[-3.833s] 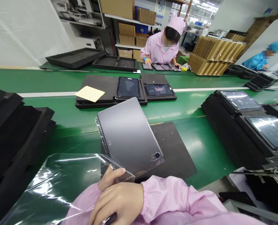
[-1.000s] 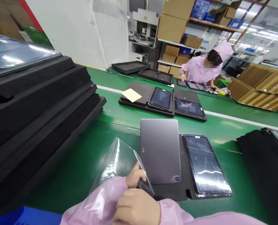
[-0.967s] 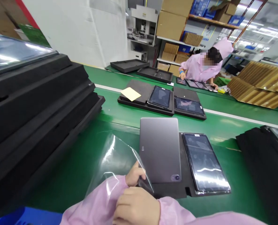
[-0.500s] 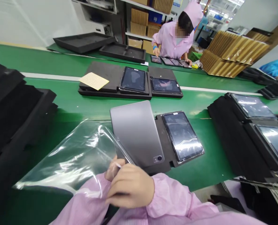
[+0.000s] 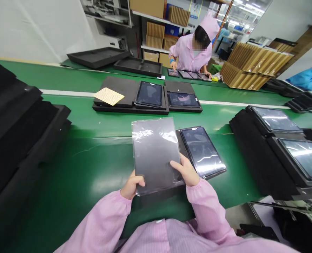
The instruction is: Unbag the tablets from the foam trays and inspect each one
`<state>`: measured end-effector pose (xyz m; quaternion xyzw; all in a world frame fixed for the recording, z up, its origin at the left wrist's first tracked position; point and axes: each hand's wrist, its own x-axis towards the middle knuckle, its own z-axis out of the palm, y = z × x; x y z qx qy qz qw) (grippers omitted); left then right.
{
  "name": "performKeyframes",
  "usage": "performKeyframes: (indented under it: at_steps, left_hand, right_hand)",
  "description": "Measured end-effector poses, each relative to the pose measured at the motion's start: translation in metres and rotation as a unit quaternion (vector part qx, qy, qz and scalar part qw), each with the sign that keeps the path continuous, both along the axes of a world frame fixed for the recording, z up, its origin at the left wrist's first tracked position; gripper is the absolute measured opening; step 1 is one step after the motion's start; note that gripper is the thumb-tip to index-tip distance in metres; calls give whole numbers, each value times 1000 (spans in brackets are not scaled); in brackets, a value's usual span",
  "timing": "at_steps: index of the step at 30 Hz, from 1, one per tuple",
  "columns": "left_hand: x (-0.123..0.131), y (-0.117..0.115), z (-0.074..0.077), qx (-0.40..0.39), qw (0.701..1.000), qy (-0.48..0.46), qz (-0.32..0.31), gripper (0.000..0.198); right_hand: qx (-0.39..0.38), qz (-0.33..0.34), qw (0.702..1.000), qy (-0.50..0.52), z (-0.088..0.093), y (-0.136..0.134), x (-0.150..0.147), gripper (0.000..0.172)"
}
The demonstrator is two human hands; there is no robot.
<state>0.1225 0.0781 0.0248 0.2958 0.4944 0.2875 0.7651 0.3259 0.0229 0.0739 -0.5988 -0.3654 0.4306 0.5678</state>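
A grey tablet (image 5: 156, 154) wrapped in a clear plastic bag lies back-up over a black foam tray (image 5: 182, 140) on the green belt. My left hand (image 5: 131, 185) grips the bagged tablet's lower left corner, thumb on top. On its lower right part rests my right hand (image 5: 185, 170), fingers over the bag. A second tablet (image 5: 201, 153) lies screen-up in the tray just to the right.
Stacked black foam trays (image 5: 19, 130) stand on the left. More trays with tablets (image 5: 279, 135) fill the right. Further up the belt lies a tray with two tablets (image 5: 150, 95) and a yellow sheet (image 5: 108, 96). A person in pink (image 5: 191, 52) works at the far side.
The clear bag, loose and held open beside the bare tablet before, now covers the tablet. My hands have moved apart to its two lower corners.
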Motion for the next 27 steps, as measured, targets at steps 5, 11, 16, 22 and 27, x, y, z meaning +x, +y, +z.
performKeyframes:
  at_steps: [5, 11, 16, 22, 27]
  left_hand:
    - [1, 12, -4, 16, 980, -80, -181, 45]
    - [2, 14, -3, 69, 949, -167, -258, 59]
    - [11, -6, 17, 59, 980, -146, -118, 67]
    - [8, -4, -6, 33, 997, 46, 53, 44]
    - [25, 0, -24, 134, 981, 139, 21, 37]
  right_hand:
    - [-6, 30, 999, -15, 42, -12, 11, 32]
    - [-145, 2, 892, -427, 106, -27, -6, 36]
    - [-79, 153, 867, -468, 86, -29, -50, 36]
    - [-89, -16, 948, -305, 53, -40, 23, 34]
    - [-226, -213, 890, -334, 38, -50, 122, 50]
